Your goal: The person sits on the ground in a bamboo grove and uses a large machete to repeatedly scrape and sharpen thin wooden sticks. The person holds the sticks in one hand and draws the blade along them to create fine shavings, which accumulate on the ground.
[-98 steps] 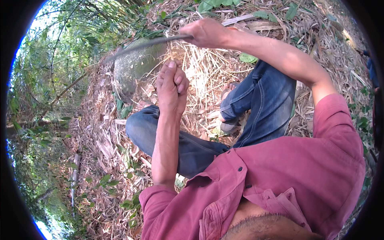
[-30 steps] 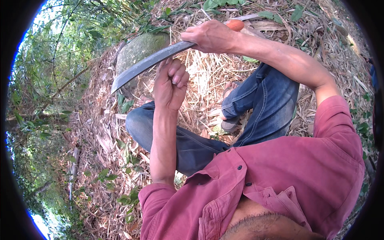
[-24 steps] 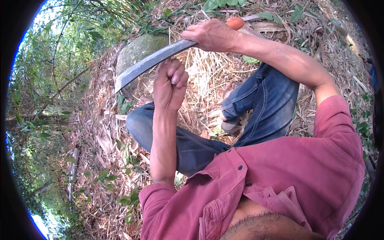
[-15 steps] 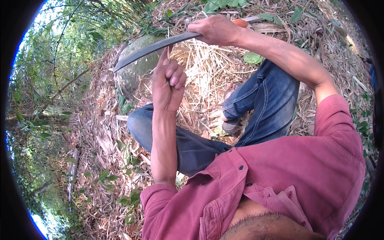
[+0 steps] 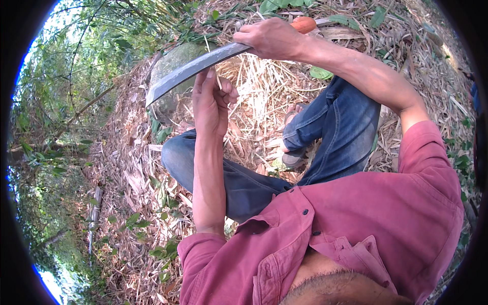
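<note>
My right hand [image 5: 272, 38] is closed round the machete where blade and handle meet, and the orange handle [image 5: 304, 24] sticks out behind it. The long grey blade [image 5: 195, 66] reaches left and slightly downward, its squared tip at the far left. Just under the blade, my left hand [image 5: 212, 101] is closed on a thin pale strip [image 5: 219, 81]. The strip passes up behind the blade and shows again above it. The left index finger points up against or very near the blade; actual contact is hard to tell.
A pile of pale shavings [image 5: 259, 91] lies between my feet. Beyond the blade sits a rounded greyish stone [image 5: 175, 63]. My bent legs in blue jeans [image 5: 330, 132] are below the hands. Dry leaf litter [image 5: 132, 173] covers the ground, with green undergrowth [image 5: 51, 101] at left.
The blade has tilted, showing more of its flat side, and its tip has dropped slightly. My left hand has turned and lowered a little; more of the handle shows behind my right hand.
</note>
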The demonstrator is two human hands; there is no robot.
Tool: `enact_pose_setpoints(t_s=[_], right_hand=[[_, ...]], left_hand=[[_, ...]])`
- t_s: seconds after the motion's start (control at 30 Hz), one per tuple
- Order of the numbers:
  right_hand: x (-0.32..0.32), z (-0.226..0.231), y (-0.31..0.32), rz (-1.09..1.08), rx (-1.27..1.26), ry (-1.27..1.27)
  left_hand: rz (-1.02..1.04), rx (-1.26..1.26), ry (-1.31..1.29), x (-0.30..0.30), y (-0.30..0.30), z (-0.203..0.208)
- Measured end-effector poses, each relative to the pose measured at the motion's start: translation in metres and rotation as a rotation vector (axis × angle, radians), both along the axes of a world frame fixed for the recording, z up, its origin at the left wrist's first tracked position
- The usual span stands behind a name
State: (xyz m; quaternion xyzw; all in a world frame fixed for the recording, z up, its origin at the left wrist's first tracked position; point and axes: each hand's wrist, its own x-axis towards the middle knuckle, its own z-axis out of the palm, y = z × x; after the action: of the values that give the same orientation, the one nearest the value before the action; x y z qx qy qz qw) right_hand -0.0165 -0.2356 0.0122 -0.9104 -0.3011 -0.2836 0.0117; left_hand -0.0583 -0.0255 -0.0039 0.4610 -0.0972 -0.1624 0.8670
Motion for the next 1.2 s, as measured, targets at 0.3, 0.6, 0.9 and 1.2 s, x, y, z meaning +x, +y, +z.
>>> enact_pose_setpoints(t_s=[0.3,0.6,0.9,1.2], right_hand=[[-0.004,-0.007,0.003,0.038,-0.036,-0.028],[-0.006,-0.01,0.01,0.042,-0.064,-0.041],[-0.004,-0.011,0.014,0.034,-0.075,-0.057],[0.006,-0.009,0.003,0.008,-0.074,-0.063]], left_hand=[[0.107,0.062,0.032,0.007,-0.008,-0.012],[0.175,0.025,0.115,0.004,-0.011,-0.019],[0.193,0.073,0.09,0.002,-0.008,-0.018],[0.159,0.071,0.048,0.008,0.0,-0.017]])
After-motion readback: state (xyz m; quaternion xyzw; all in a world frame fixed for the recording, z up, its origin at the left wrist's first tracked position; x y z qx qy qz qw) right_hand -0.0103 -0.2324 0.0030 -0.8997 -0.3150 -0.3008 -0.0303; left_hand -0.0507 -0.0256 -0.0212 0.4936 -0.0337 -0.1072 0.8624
